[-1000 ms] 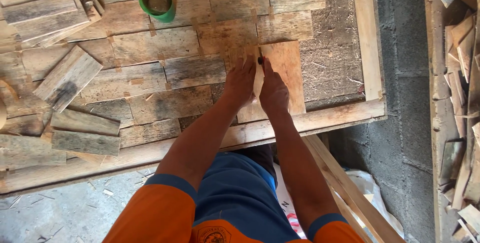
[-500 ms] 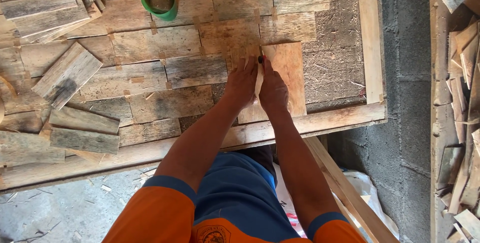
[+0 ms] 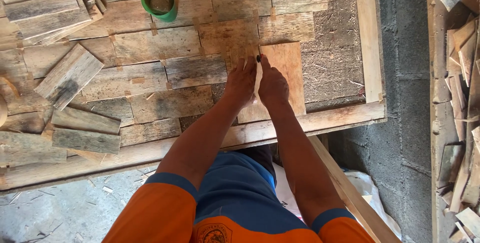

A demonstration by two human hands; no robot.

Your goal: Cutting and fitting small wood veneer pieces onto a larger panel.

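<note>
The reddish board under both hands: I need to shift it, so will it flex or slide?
The reddish board looks flat and thin, so probably stiff and fairly light. It lies on rough fibrous backing, so it likely drags rather than slips. Left hand and right hand press it.

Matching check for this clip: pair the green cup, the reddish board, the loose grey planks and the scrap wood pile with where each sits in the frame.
Things:
1. green cup
2. reddish board
3. loose grey planks
4. scrap wood pile

Places:
A. far right, beyond the concrete strip
B. under both hands, right of centre
C. top of the panel, left of centre
D. lower left of the panel

Pairs: 1-C, 2-B, 3-D, 4-A
</note>
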